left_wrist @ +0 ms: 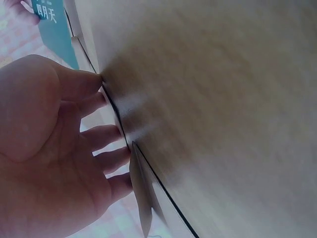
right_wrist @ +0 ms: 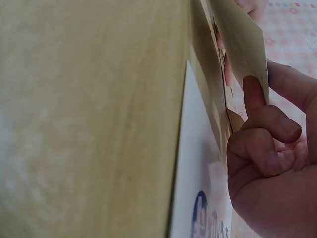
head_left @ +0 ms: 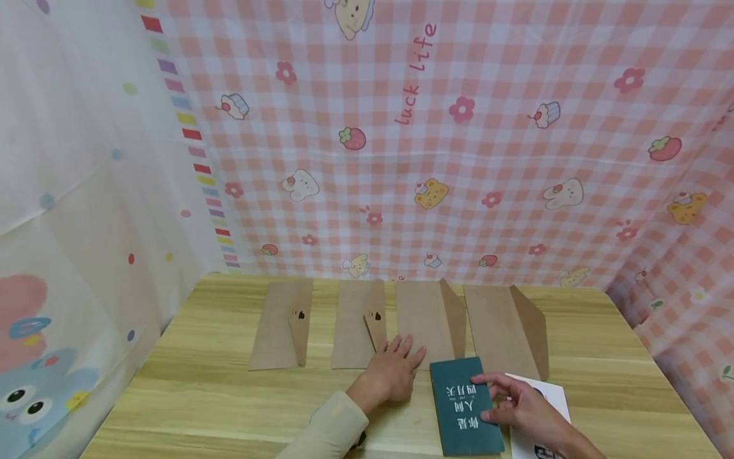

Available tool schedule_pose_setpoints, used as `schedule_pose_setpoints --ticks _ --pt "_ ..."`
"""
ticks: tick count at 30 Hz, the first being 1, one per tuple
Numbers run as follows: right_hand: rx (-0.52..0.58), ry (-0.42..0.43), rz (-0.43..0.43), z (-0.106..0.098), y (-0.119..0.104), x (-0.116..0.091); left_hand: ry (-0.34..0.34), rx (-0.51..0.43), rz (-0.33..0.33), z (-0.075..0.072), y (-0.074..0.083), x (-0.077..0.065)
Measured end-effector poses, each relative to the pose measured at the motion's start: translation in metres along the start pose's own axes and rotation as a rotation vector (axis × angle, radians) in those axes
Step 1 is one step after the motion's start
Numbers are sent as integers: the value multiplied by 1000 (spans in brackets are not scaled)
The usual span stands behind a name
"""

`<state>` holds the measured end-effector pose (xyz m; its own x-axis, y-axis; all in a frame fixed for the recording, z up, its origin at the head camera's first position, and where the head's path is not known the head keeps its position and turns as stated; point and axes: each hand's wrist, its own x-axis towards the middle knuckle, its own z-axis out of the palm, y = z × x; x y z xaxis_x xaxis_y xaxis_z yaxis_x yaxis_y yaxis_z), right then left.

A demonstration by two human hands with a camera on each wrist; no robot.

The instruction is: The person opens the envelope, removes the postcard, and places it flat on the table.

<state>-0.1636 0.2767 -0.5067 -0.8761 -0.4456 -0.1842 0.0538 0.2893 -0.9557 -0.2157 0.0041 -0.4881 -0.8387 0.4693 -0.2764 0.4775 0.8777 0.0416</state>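
In the head view my right hand [head_left: 524,408] pinches a dark green card [head_left: 459,440] with white Chinese characters by its right side. In the right wrist view, thumb and fingertip grip the raised card's tan underside [right_wrist: 242,42]. My left hand [head_left: 392,376] rests with its fingers spread at the lower edge of the third brown paper envelope [head_left: 418,312], whose flap [head_left: 454,319] lies unfolded to the right. Under the right hand lies a white card [head_left: 557,400] with dark blue print, partly hidden by that hand.
Left of the third envelope lie two envelopes, the first [head_left: 269,338] and second [head_left: 352,325], with flaps folded over. A fourth envelope [head_left: 496,331] at the right has its flap unfolded. A pink checked cloth [head_left: 401,159] hangs behind the wooden table [head_left: 189,395].
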Motion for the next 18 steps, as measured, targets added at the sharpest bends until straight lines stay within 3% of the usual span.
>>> schedule_pose_setpoints --ticks 5,11,18 --pt "-46 5 -59 3 4 1 -9 -13 -2 0 0 0" --pt "-119 15 -43 4 6 2 -11 -9 0 0 1 -1" --pt "-227 -21 -103 3 2 3 -8 4 -2 1 0 0"
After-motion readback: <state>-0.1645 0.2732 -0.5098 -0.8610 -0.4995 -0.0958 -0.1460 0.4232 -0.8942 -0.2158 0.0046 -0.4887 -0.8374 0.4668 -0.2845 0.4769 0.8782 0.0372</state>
